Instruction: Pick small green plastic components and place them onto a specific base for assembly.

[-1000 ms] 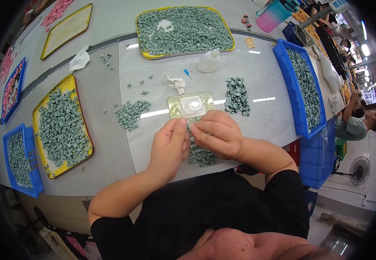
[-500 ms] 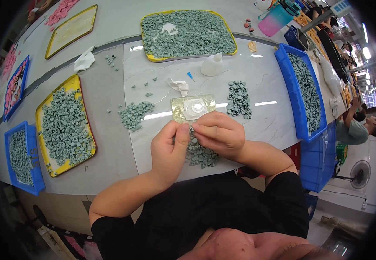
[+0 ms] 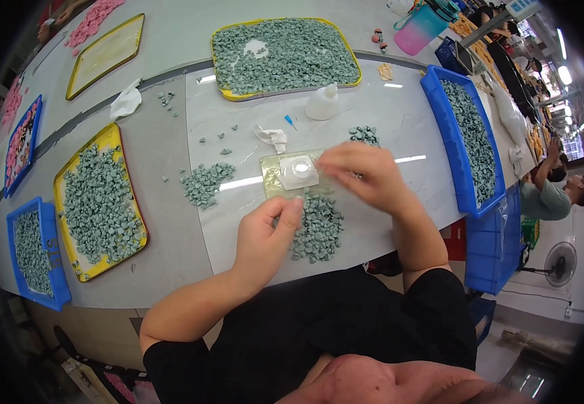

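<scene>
From here: small grey-green stone-like pieces, irregular, in a loose heap [image 3: 319, 232] on the near side, pieces overlapping at all angles. Just beyond it, a yellowish see-through slab [image 3: 273, 187], rectangular, lying flat; can't tell whether heap and slab touch. On the slab, a white square [image 3: 289, 180], flat, slightly askew, bearing a clear round dish [image 3: 301, 168], glare at its centre. Right of the slab, a darker, shinier patch of pieces [image 3: 364, 135], partly hidden.
</scene>
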A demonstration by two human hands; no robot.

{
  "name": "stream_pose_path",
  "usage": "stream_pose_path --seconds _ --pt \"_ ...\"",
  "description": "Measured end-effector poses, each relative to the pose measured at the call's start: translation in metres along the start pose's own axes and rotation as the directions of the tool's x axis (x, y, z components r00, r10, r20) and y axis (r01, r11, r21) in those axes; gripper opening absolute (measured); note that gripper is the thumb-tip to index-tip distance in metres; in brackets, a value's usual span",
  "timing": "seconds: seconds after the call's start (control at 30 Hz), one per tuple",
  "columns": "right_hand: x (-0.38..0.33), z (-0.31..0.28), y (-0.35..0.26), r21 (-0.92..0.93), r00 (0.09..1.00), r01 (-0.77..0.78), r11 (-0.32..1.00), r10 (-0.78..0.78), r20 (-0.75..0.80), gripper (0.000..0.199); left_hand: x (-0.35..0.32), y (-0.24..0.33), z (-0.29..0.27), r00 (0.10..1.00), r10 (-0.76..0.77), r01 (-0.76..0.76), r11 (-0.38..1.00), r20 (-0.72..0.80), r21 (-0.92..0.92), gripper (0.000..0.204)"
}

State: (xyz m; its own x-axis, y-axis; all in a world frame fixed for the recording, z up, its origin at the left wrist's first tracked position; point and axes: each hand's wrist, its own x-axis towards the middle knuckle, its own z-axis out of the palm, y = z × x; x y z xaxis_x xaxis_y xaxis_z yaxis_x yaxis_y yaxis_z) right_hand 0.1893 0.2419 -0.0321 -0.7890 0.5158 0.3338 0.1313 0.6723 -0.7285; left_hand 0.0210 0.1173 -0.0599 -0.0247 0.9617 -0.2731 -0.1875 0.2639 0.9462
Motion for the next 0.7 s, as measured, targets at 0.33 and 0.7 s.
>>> stream_pose_path --seconds 0.33,0.7 --pt "-0.021 -0.022 0.014 -0.531 0.915 -0.26 0.806 0.382 0.131 0.015 0.012 0.007 -0.005 0.982 -0.165 0.191 0.821 0.097 -0.538 0.013" --pt "-0.007 0.004 -0.002 -0.208 0.977 -0.208 0.956 0.212 -0.004 0.015 0.017 0.004 -0.012 0.992 -0.107 0.125 0.887 0.065 -0.445 0.02"
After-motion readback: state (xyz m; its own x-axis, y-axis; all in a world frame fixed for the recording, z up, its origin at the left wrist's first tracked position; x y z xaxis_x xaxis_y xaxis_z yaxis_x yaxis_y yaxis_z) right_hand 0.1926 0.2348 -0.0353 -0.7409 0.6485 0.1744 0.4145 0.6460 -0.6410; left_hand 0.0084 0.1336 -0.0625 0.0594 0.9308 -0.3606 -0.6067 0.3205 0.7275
